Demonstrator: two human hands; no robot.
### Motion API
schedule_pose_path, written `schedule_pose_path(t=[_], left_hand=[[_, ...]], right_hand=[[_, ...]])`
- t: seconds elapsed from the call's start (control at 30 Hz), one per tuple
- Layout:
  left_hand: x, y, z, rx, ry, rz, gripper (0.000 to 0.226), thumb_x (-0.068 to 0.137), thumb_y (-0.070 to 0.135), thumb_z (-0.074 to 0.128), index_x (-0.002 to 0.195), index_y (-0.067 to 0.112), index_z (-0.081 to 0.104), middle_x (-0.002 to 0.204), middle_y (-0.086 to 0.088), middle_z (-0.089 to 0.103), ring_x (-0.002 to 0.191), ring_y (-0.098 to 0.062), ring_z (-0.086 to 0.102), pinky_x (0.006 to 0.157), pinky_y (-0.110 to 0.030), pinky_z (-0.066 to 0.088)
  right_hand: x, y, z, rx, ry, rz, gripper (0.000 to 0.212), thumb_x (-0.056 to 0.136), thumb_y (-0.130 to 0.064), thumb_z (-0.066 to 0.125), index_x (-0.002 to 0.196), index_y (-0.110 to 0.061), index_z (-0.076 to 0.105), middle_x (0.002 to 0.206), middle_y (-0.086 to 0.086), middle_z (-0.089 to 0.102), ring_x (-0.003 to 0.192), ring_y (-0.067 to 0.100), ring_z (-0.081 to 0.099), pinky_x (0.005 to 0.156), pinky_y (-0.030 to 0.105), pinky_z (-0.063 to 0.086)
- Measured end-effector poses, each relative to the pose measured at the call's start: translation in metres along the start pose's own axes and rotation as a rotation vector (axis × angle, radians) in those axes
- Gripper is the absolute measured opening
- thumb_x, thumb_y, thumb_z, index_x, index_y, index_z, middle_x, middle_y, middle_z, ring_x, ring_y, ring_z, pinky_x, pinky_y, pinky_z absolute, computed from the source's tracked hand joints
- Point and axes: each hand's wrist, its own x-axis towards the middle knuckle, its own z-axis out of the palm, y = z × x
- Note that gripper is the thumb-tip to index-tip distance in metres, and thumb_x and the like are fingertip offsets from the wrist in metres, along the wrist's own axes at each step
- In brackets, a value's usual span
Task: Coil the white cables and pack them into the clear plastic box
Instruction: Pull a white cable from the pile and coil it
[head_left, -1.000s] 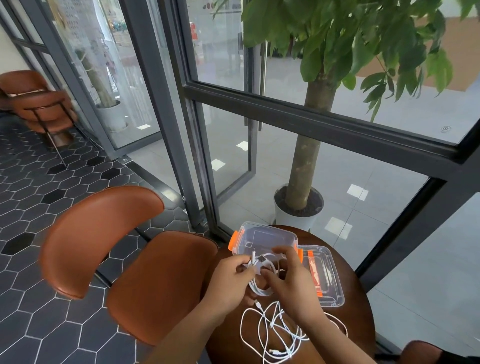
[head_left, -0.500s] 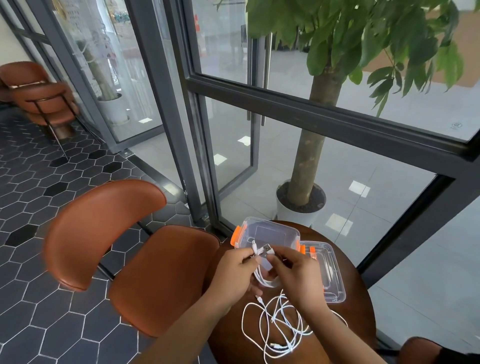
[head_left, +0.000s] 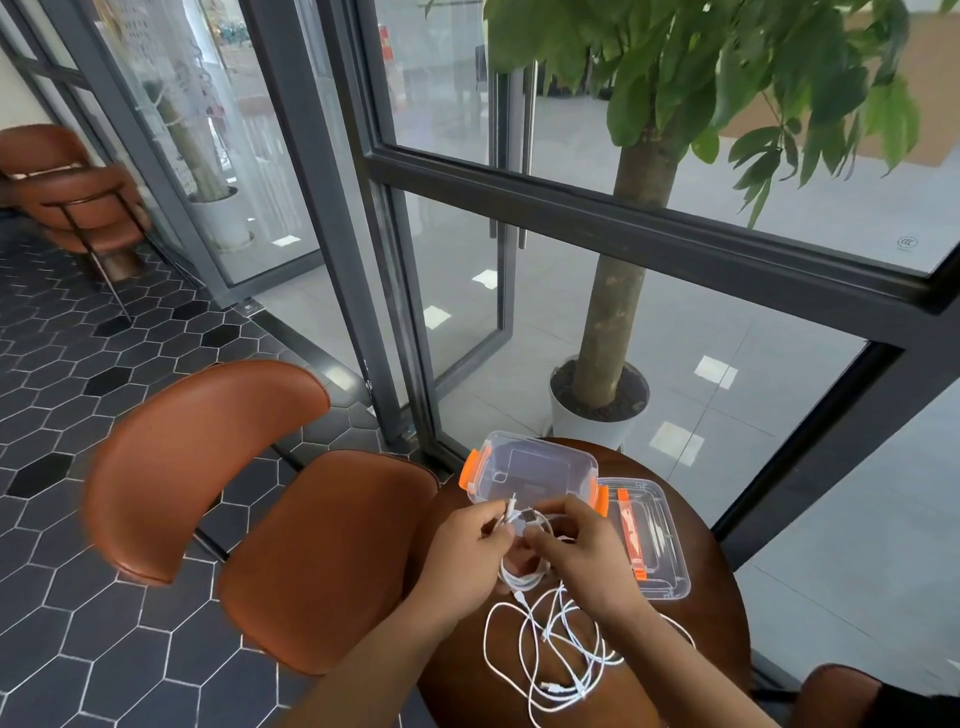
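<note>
Both hands hold one coiled white cable (head_left: 524, 574) just in front of the clear plastic box (head_left: 530, 467). My left hand (head_left: 467, 545) pinches the coil near its plug ends, which stick up by the box's near wall. My right hand (head_left: 576, 551) grips the coil's other side. The box is open, has orange clips, and looks empty. Several loose white cables (head_left: 556, 654) lie tangled on the round brown table (head_left: 711, 623) below my hands. The box's lid (head_left: 660, 551) lies to the right of the box.
A brown leather chair (head_left: 249, 493) stands left of the table. A potted tree (head_left: 602, 410) sits behind the glass wall, beyond the table. Another brown chair's edge (head_left: 836, 696) shows at the bottom right.
My hands have lifted the coil slightly toward the box, and the plug ends now stick up between my fingers. The camera has tilted a little.
</note>
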Motion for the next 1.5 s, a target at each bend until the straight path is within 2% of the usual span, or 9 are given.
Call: schedule_pose_path(t=[0.1, 0.3, 0.43, 0.53, 0.67, 0.87, 0.97, 1.2, 1.5], left_hand=[[0.001, -0.005, -0.002, -0.027, 0.008, -0.023, 0.028, 0.100, 0.011, 0.054, 0.114, 0.027, 0.073, 0.092, -0.002, 0.075, 0.080, -0.025, 0.073, 0.065, -0.047, 0.063], [0.008, -0.040, -0.006, -0.018, 0.054, -0.111, 0.035, 0.090, 0.005, 0.057, 0.108, 0.028, 0.077, 0.091, 0.009, 0.078, 0.084, -0.011, 0.074, 0.077, -0.046, 0.063], [0.015, -0.071, -0.012, -0.062, 0.090, -0.179, 0.026, 0.092, 0.010, 0.062, 0.101, 0.027, 0.078, 0.088, 0.007, 0.077, 0.082, -0.012, 0.075, 0.067, -0.040, 0.065], [0.026, -0.096, -0.018, -0.126, 0.114, -0.261, 0.028, 0.091, 0.005, 0.064, 0.095, 0.028, 0.078, 0.088, 0.004, 0.077, 0.082, -0.017, 0.076, 0.065, -0.042, 0.065], [0.048, -0.133, -0.027, -0.130, 0.154, -0.340, 0.037, 0.090, -0.001, 0.062, 0.089, 0.032, 0.076, 0.086, 0.002, 0.074, 0.083, -0.025, 0.075, 0.064, -0.048, 0.064], [0.087, -0.192, -0.028, -0.109, 0.201, -0.474, 0.027, 0.089, -0.005, 0.062, 0.100, 0.016, 0.074, 0.085, -0.002, 0.072, 0.079, -0.027, 0.074, 0.067, -0.046, 0.064], [0.109, -0.220, -0.027, -0.055, 0.191, -0.498, 0.025, 0.088, -0.004, 0.064, 0.099, 0.015, 0.074, 0.083, -0.002, 0.071, 0.077, -0.027, 0.074, 0.069, -0.044, 0.064], [0.162, -0.271, -0.020, 0.102, 0.190, -0.493, 0.029, 0.082, 0.000, 0.068, 0.103, 0.018, 0.076, 0.090, -0.002, 0.075, 0.081, -0.022, 0.074, 0.076, -0.043, 0.063], [0.181, -0.293, -0.004, 0.299, 0.120, -0.437, 0.038, 0.090, 0.005, 0.063, 0.127, 0.012, 0.068, 0.122, -0.006, 0.071, 0.114, -0.024, 0.065, 0.100, -0.035, 0.053]], right_hand=[[0.000, 0.003, 0.003, 0.027, -0.023, 0.002, 0.018, 0.089, -0.019, 0.075, 0.105, -0.022, 0.067, 0.090, 0.001, 0.077, 0.079, 0.013, 0.076, 0.073, 0.032, 0.063], [0.010, 0.024, 0.017, 0.044, -0.095, 0.117, 0.024, 0.083, -0.013, 0.079, 0.104, -0.017, 0.069, 0.093, 0.004, 0.078, 0.082, 0.017, 0.077, 0.076, 0.041, 0.065], [0.023, 0.039, 0.039, 0.014, -0.129, 0.205, 0.015, 0.088, -0.008, 0.074, 0.102, -0.011, 0.070, 0.095, 0.007, 0.078, 0.078, 0.015, 0.078, 0.065, 0.034, 0.065], [0.042, 0.057, 0.061, -0.044, -0.152, 0.261, 0.010, 0.089, -0.006, 0.073, 0.099, -0.008, 0.073, 0.091, 0.008, 0.077, 0.073, 0.015, 0.077, 0.063, 0.036, 0.065], [0.073, 0.086, 0.093, -0.130, -0.162, 0.273, 0.005, 0.087, -0.019, 0.076, 0.092, -0.017, 0.076, 0.085, 0.003, 0.078, 0.069, 0.020, 0.077, 0.064, 0.045, 0.065], [0.112, 0.122, 0.133, -0.274, -0.144, 0.319, 0.006, 0.086, -0.029, 0.076, 0.088, -0.023, 0.074, 0.077, -0.005, 0.073, 0.065, 0.015, 0.073, 0.061, 0.036, 0.063], [0.131, 0.139, 0.149, -0.367, -0.099, 0.309, 0.013, 0.087, -0.036, 0.074, 0.093, -0.025, 0.071, 0.083, -0.011, 0.070, 0.076, 0.009, 0.066, 0.061, 0.023, 0.047], [0.171, 0.179, 0.175, -0.355, -0.065, 0.387, 0.010, 0.090, -0.028, 0.069, 0.098, -0.024, 0.073, 0.084, -0.009, 0.071, 0.080, 0.013, 0.067, 0.067, 0.026, 0.048], [0.181, 0.210, 0.186, -0.478, -0.084, 0.360, 0.023, 0.085, -0.009, 0.056, 0.090, -0.023, 0.074, 0.085, -0.001, 0.069, 0.078, 0.017, 0.063, 0.057, 0.023, 0.039]])
